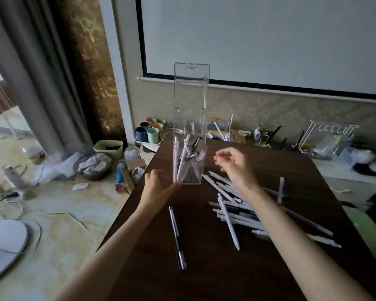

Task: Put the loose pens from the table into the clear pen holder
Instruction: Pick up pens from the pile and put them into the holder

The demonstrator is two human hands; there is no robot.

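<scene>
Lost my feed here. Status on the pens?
Left hand open at holder base, right hand empty. Several pens inside. Pile still on table. Nothing blocking.

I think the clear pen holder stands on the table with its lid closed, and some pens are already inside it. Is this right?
Not quite. In the head view the lid of the clear pen holder is open, flipped upright above it. The rest holds: the holder stands on the table, and several pens are already inside it.

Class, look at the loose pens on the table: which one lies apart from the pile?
The dark-tipped pen lying alone between the two forearms. The other loose pens overlap in a white pile under the right arm.
</scene>
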